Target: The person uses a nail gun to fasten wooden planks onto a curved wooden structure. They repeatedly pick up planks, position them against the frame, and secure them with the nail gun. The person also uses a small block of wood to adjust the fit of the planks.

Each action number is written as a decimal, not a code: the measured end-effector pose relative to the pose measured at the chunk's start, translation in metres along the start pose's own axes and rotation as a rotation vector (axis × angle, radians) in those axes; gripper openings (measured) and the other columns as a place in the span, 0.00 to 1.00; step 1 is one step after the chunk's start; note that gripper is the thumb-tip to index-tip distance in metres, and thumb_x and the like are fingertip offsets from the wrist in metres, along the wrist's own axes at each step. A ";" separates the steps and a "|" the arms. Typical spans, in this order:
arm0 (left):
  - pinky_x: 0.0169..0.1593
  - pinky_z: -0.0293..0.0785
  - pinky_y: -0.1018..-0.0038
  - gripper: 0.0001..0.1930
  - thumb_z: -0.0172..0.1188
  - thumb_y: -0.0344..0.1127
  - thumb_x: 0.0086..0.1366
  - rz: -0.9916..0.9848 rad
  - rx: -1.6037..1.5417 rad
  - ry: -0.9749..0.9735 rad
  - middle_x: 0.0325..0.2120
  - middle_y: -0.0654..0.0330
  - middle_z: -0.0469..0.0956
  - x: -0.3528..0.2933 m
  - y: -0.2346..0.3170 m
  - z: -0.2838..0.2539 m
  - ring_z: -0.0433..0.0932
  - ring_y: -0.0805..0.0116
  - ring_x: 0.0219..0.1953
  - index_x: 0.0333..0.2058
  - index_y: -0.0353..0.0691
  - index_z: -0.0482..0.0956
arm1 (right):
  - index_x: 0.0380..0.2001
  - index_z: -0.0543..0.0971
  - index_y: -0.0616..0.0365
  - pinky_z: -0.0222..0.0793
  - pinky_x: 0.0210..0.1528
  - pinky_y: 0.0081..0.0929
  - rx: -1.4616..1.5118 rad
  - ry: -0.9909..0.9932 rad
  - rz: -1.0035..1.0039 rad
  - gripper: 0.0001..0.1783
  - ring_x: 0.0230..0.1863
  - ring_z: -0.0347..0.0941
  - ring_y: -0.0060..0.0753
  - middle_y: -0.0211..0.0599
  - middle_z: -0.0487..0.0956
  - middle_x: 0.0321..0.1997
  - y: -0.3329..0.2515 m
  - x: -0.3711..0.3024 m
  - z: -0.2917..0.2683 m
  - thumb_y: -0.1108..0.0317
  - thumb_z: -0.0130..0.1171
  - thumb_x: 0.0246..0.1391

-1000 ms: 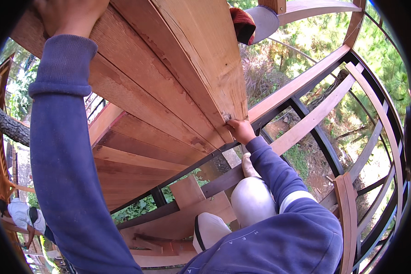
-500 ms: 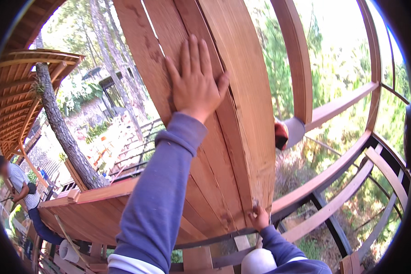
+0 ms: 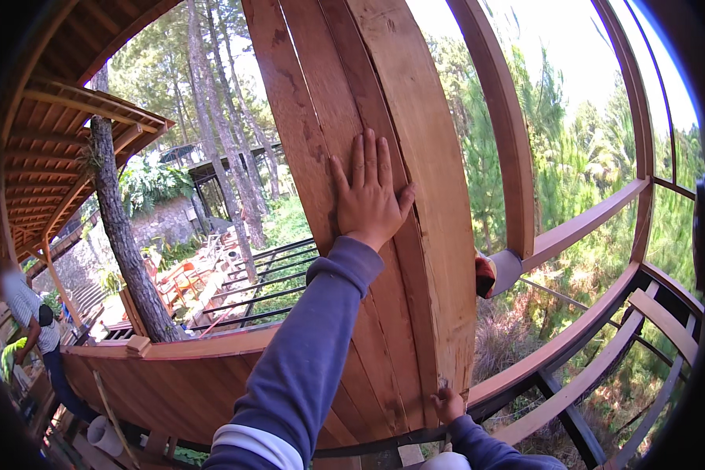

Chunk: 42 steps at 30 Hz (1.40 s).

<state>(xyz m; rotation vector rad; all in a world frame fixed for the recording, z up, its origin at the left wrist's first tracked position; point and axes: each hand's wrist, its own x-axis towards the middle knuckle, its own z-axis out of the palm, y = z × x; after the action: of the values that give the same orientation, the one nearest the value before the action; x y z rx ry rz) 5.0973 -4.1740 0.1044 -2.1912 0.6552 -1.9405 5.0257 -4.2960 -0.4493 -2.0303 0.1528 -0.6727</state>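
From here I see the left hand (image 3: 372, 196) laid flat against the reddish boards (image 3: 321, 94), palm to the wood, fingers a little apart and thumb stretched out to the seam beside the pale board (image 3: 427, 157). That pale board rises in front of the person, at the right-hand edge of the row. Down at its lower end is the right hand (image 3: 449, 405), fingers curled in close to the wood; whether they pinch anything, I cannot tell. The black metal frame (image 3: 567, 417) reaches away to the right of that end. Off to the left, a curved wall (image 3: 204, 392) of boards sweeps round, with a small wood block (image 3: 139, 347) on its top rail. Over there another person (image 3: 23, 305) in a striped shirt stands near a whitish bucket (image 3: 106, 436) and a tree trunk (image 3: 125, 243).
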 end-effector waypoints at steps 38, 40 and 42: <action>0.70 0.34 0.41 0.36 0.38 0.56 0.73 0.118 -0.066 0.056 0.72 0.50 0.45 -0.001 -0.017 0.020 0.42 0.53 0.74 0.70 0.38 0.47 | 0.31 0.79 0.59 0.75 0.38 0.41 -0.119 0.031 0.057 0.14 0.35 0.79 0.51 0.46 0.81 0.32 -0.008 -0.003 0.002 0.60 0.67 0.50; 0.70 0.31 0.41 0.42 0.42 0.61 0.70 0.141 -0.089 -0.007 0.73 0.49 0.40 0.001 -0.022 0.019 0.39 0.53 0.74 0.71 0.39 0.42 | 0.31 0.79 0.60 0.75 0.37 0.39 -0.136 0.038 0.048 0.13 0.34 0.79 0.50 0.46 0.81 0.31 -0.007 -0.002 0.000 0.62 0.68 0.49; 0.70 0.30 0.40 0.44 0.44 0.62 0.69 0.173 -0.121 -0.045 0.73 0.50 0.37 0.003 -0.025 0.015 0.38 0.53 0.75 0.72 0.40 0.39 | 0.31 0.79 0.60 0.75 0.37 0.40 -0.094 0.038 0.042 0.13 0.34 0.79 0.51 0.46 0.80 0.31 0.002 0.000 0.005 0.62 0.67 0.49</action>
<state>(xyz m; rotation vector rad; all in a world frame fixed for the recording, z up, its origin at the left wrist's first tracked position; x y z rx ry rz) 5.1179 -4.1552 0.1144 -2.1581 0.9437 -1.8048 5.0283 -4.2932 -0.4529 -2.0990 0.2535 -0.6892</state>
